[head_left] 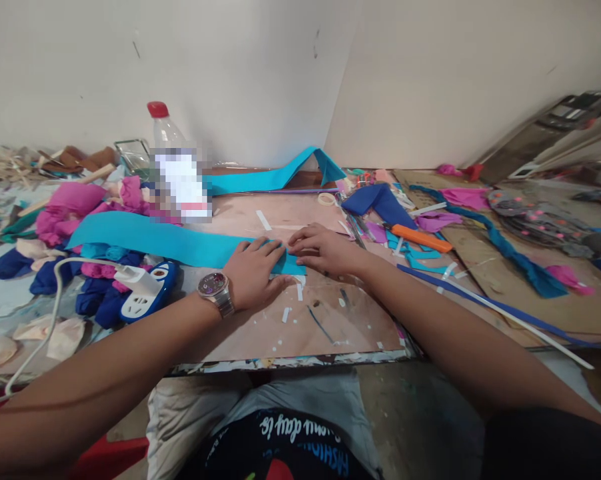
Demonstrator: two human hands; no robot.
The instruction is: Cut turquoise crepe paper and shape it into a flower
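Closest in is the person's dark printed shirt [240, 453], drawn up to the near edge of the tabletop [250, 343]. White scraps [286, 314] lie just short of the hands, and to the left a blue-and-white power socket [133, 308] carries a white plug [144, 279].

The left hand [253, 273], wearing a wristwatch [213, 288], is open and palm down on the turquoise strip [180, 240], fingers slightly spread, seemingly to keep it flat. The right hand [328, 250] is half curled, its fingertips at the strip's right end, perhaps steadying that end; I can't tell whether they pinch it. Leftward, the strip runs over pink cloth bundles [75, 203], probably just because it is long.

Farther right rests an orange utility knife [420, 237], apart from the hands. Beyond, a lit phone [183, 180], blurred, stands before a red-capped bottle [163, 127], likely propped for viewing. Another turquoise length [265, 181] lies along the wall [240, 80], folded up into a peak.
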